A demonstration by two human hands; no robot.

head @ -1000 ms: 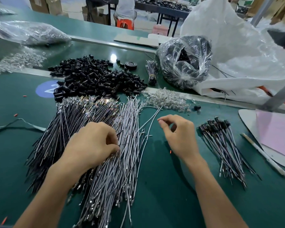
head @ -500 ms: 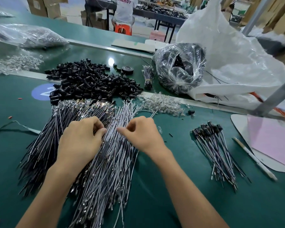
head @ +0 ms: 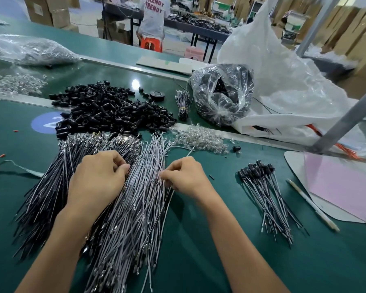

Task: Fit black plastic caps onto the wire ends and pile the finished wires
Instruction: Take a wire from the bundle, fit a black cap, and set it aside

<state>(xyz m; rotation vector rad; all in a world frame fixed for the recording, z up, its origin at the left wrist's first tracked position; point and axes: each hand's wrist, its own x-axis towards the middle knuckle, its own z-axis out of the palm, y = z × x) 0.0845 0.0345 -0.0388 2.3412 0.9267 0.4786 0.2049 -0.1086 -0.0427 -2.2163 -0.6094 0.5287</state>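
At frame centre, grey wires (head: 144, 199) are pinched by curled fingers of the left hand (head: 97, 180) and right hand (head: 187, 178); black caps (head: 110, 111) are heaped above, finished wires (head: 268, 197) piled at right.

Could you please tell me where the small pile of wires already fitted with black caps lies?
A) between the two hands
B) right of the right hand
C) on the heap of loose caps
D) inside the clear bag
B: the capped wires lie on the table to the right of the right hand, apart from the uncapped wires that it pinches.
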